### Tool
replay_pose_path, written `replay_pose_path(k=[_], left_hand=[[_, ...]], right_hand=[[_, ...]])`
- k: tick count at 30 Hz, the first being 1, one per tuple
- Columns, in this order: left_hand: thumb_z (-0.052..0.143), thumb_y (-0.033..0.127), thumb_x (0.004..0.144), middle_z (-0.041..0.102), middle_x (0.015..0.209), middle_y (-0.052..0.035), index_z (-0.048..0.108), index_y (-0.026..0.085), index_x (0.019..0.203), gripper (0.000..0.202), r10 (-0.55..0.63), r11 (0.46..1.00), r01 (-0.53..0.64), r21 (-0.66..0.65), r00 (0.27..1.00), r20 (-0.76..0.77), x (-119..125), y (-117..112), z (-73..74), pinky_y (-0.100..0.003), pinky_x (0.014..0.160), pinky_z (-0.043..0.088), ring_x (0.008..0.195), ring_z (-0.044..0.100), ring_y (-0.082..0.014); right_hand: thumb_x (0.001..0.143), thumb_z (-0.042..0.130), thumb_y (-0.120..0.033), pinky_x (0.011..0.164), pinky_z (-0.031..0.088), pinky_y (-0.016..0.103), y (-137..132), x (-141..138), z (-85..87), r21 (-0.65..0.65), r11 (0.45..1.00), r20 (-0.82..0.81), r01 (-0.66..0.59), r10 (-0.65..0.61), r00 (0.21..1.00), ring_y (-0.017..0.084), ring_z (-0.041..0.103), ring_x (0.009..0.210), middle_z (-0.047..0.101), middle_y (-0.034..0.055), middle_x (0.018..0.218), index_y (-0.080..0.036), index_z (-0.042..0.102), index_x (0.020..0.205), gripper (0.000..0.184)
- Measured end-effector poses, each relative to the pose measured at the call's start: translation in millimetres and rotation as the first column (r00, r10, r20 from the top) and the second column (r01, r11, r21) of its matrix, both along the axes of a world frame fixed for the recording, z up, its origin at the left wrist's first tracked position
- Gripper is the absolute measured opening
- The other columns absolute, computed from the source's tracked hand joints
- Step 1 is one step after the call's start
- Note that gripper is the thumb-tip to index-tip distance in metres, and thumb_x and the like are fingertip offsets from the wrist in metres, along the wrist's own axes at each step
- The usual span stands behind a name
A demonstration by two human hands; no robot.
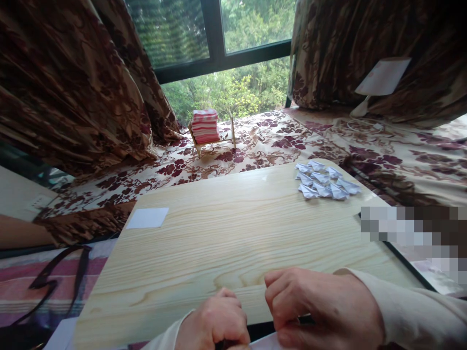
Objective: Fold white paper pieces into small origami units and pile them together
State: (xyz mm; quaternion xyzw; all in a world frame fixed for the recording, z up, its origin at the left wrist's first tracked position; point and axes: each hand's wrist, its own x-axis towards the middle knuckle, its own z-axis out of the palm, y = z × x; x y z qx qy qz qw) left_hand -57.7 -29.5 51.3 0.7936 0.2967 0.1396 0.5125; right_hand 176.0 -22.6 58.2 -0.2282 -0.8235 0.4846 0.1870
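Clock centred on the tabletop [204, 238], 12 toward the window.

Paper in hand: a white piece [268, 342] at 6 o'clock, at the near edge, largely cut off by the frame. Its folds, if any, cannot be made out.

Left hand [215, 321], just left of 6: fingers curled in, seemingly pinching the paper's left end; thumb contact mostly out of sight. Right hand [317, 306], at 5: knuckles bent, thumb against the paper, pinching its right side.

Handling, my judgement: both grips close to the edge being worked, corners matched before any pressure. Hold with one hand, run the other thumb along the crease from middle to ends. A dark gap shows by the paper, so it looks unsupported; pressing on the wood would give crisper lines. Light fingers; thin paper probably wrinkles easily.

Elsewhere: flat white sheet [148, 218] at 9 to 10 o'clock; folded white paper pieces [323, 181] grouped near 2, pointed, close-set, well apart from the hands.
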Motion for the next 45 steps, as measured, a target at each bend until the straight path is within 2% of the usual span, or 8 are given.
replay_pose_path(k=[3, 6, 13, 18, 22, 28, 37, 45], left_hand=[[0.044, 0.046, 0.086, 0.041, 0.057, 0.0009, 0.041, 0.022, 0.054, 0.040, 0.274, 0.961, -0.273, -0.047, 0.962, 0.015, -22, 7, -4.6, -0.028, 0.066, 0.040, 0.060, 0.045, -0.0161], [0.046, 0.039, 0.086, 0.042, 0.057, 0.0015, 0.044, 0.020, 0.054, 0.037, 0.434, 0.899, -0.435, -0.040, 0.900, -0.032, -26, 7, -15.9, -0.025, 0.056, 0.035, 0.057, 0.044, -0.0137], [0.050, 0.037, 0.086, 0.046, 0.059, 0.0023, 0.052, 0.019, 0.060, 0.032, 0.777, 0.629, -0.775, -0.061, 0.623, 0.087, 30, -19, -54.1, -0.023, 0.060, 0.036, 0.060, 0.048, -0.0136], [0.048, 0.034, 0.086, 0.048, 0.055, 0.0022, 0.047, 0.019, 0.054, 0.035, 0.735, 0.676, -0.735, 0.046, 0.677, 0.033, 31, -25, -66.9, -0.024, 0.058, 0.036, 0.056, 0.049, -0.0136], [0.045, 0.028, 0.088, 0.051, 0.054, 0.0013, 0.049, 0.019, 0.055, 0.034, 0.640, 0.741, -0.570, 0.354, 0.760, -0.115, 16, -19, -73.7, -0.026, 0.056, 0.035, 0.055, 0.051, -0.0147], [0.057, 0.017, 0.081, 0.063, 0.076, -0.0042, 0.061, 0.019, 0.084, 0.006, 0.617, 0.512, -0.351, 0.784, 0.785, -0.051, 6, -11, -81.8, -0.033, 0.067, 0.038, 0.072, 0.057, -0.0206], [0.071, 0.031, 0.070, 0.061, 0.101, -0.0129, 0.055, 0.015, 0.102, 0.040, 0.456, 0.530, -0.275, 0.802, 0.890, 0.004, 6, -20, -84.7, -0.040, 0.080, 0.043, 0.092, 0.056, -0.0273], [0.057, 0.007, 0.079, 0.066, 0.083, -0.0030, 0.056, 0.021, 0.083, 0.014, 0.475, 0.585, -0.332, 0.740, 0.880, 0.019, 10, -13, -80.7, -0.038, 0.083, 0.038, 0.080, 0.059, -0.0196]], right_hand=[[0.088, 0.043, -0.023, 0.070, 0.043, 0.030, 7, 27, -1.7, -0.036, 0.981, 0.047, 0.192, -0.190, 0.981, 0.015, 0.049, 0.063, 0.053, 0.0016, 0.062, -0.021, 0.050, 0.062, 0.027], [0.089, 0.048, -0.037, 0.066, 0.042, 0.029, 8, 37, -11.2, -0.093, 0.865, 0.085, 0.493, -0.487, 0.869, 0.016, 0.050, 0.064, 0.056, 0.0027, 0.067, -0.019, 0.057, 0.068, 0.030], [0.077, 0.059, -0.045, 0.061, 0.043, 0.025, -23, -26, -49.9, -0.418, 0.614, 0.110, 0.670, -0.698, 0.708, 0.016, 0.053, 0.066, 0.059, 0.0012, 0.070, -0.016, 0.062, 0.073, 0.029], [0.085, 0.049, -0.040, 0.054, 0.039, 0.023, -19, -36, -60.0, -0.390, 0.627, 0.026, 0.674, -0.724, 0.689, 0.014, 0.048, 0.060, 0.052, -0.0012, 0.063, -0.015, 0.058, 0.071, 0.030], [0.085, 0.048, -0.026, 0.053, 0.034, 0.024, -15, -32, -75.8, 0.026, 0.639, 0.148, 0.769, -0.763, 0.629, 0.013, 0.047, 0.058, 0.053, -0.0011, 0.062, -0.018, 0.054, 0.067, 0.021], [0.084, 0.048, -0.017, 0.057, 0.030, 0.026, -19, -38, -86.0, 0.348, 0.613, 0.240, 0.709, -0.790, 0.565, 0.014, 0.048, 0.058, 0.053, -0.0010, 0.059, -0.020, 0.046, 0.059, 0.025], [0.086, 0.048, -0.021, 0.056, 0.028, 0.026, -18, -36, -82.6, 0.331, 0.629, 0.295, 0.703, -0.777, 0.556, 0.013, 0.047, 0.055, 0.054, -0.0014, 0.058, -0.020, 0.043, 0.058, 0.028], [0.085, 0.048, -0.021, 0.055, 0.028, 0.025, -18, -34, -80.9, 0.300, 0.628, 0.279, 0.718, -0.777, 0.564, 0.013, 0.046, 0.054, 0.053, -0.0016, 0.056, -0.021, 0.044, 0.057, 0.029]])
